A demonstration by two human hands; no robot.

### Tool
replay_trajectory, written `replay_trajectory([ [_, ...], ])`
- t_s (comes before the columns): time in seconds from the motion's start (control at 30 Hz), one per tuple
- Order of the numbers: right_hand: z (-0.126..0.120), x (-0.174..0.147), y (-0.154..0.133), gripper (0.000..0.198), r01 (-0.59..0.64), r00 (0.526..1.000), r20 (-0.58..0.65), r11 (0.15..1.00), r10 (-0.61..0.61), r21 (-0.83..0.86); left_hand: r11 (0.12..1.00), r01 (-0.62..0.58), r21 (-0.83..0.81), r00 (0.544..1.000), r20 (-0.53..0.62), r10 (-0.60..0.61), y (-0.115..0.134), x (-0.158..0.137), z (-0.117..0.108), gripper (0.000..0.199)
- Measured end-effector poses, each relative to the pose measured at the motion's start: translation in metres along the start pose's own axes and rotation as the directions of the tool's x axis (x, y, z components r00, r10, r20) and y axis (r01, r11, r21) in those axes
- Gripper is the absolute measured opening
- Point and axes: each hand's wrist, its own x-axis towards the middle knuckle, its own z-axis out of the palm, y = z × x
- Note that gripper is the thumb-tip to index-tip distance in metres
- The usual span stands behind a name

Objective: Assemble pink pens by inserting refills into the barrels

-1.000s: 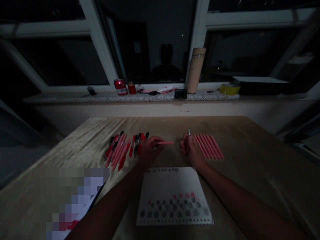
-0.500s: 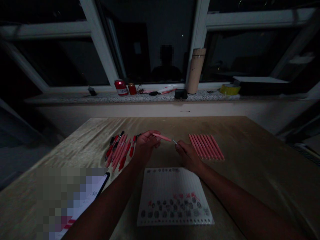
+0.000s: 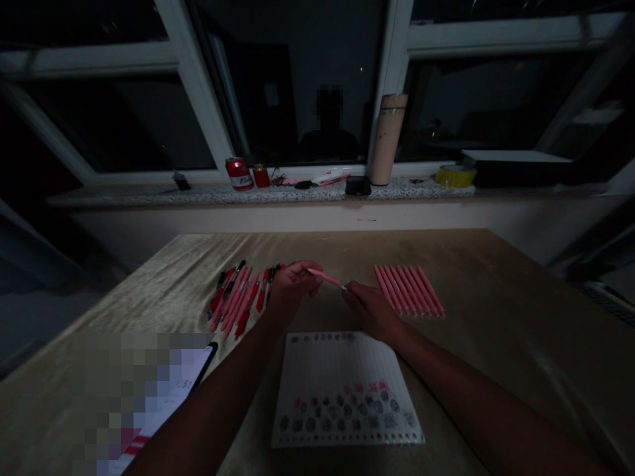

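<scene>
My left hand (image 3: 296, 281) is closed around a pink pen barrel (image 3: 328, 277), which slants down to the right above the table. Pinched in my right hand (image 3: 370, 305) is a thin pale pen part (image 3: 343, 287); its end meets the barrel's right end, and most of it is hidden by my fingers. Left of my left hand lies a loose bunch of pink, red and black pens (image 3: 234, 301). Just beyond my right hand, several pink pens (image 3: 409, 289) lie side by side in a neat row. Below both hands is a lined notebook page (image 3: 322, 363) with dark and red marks.
A phone (image 3: 173, 390) with a lit screen lies at the table's (image 3: 496, 370) left front, partly blurred out. Along the windowsill (image 3: 208, 193) stand a red can (image 3: 239, 175), a small red jar (image 3: 260, 176), a tall tan cylinder (image 3: 389, 142) and a yellow tape roll (image 3: 455, 176).
My right hand has moved slightly left, and the small gap between the pale part and the pink barrel has closed. My left hand has shifted a little to the right.
</scene>
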Motion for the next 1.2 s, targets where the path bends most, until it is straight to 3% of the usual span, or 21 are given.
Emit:
replay_trajectory([
  [0.27,0.0,0.0,-0.005,0.017,-0.047,0.999,0.015,0.991,0.05,-0.125,0.993,-0.026,0.114,0.999,0.036,0.022,-0.014,0.0,-0.001,0.028],
  [0.37,0.0,0.0,-0.006,0.03,-0.09,0.995,0.028,0.983,0.096,-0.161,0.994,-0.017,0.111,0.998,0.058,0.011,-0.022,0.0,-0.002,0.028],
  [0.6,0.004,-0.001,-0.002,0.047,-0.042,0.997,0.064,0.997,0.046,-0.062,0.995,-0.016,0.101,1.0,0.022,0.014,-0.027,0.002,-0.002,0.027],
  [0.83,0.007,-0.001,-0.001,0.03,-0.084,0.992,0.087,0.993,0.092,-0.088,0.994,-0.04,0.1,0.999,-0.024,0.042,-0.023,-0.002,0.006,0.025],
  [1.07,0.006,-0.001,-0.005,0.039,-0.088,0.99,0.104,0.993,0.095,-0.072,0.991,-0.076,0.111,0.997,0.031,0.073,-0.03,-0.003,0.005,0.026],
  [1.2,0.001,0.003,-0.008,0.035,-0.131,0.982,0.146,0.99,0.123,0.044,0.991,-0.067,0.111,0.994,0.093,0.057,-0.033,-0.002,0.004,0.025],
])
